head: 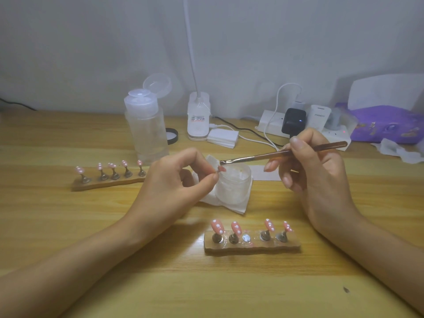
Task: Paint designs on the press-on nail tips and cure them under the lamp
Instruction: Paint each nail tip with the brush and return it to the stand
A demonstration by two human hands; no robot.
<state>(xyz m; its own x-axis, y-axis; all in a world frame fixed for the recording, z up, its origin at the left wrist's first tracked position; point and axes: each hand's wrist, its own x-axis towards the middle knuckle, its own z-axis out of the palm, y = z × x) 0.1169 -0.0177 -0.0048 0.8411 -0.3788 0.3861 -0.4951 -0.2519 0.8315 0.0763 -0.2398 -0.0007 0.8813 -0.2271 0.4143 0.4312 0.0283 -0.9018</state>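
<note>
My left hand [176,180] pinches the small stand of a pink nail tip [221,168] between thumb and forefinger, over an open clear jar [234,182]. My right hand [309,166] grips a thin brush [284,153], whose tip touches the held nail tip. A wooden holder [252,245] near me carries several pink nail tips with white dots, and its middle spot shows a bare metal disc [246,238]. A second wooden holder [107,182] at the left carries several more dotted pink tips.
A folded tissue [229,205] lies under the jar. Behind stand a clear pump bottle [146,127], a black lid [172,135], a white lamp base [198,118], a power strip [298,127] with plugs, and a purple packet [385,125].
</note>
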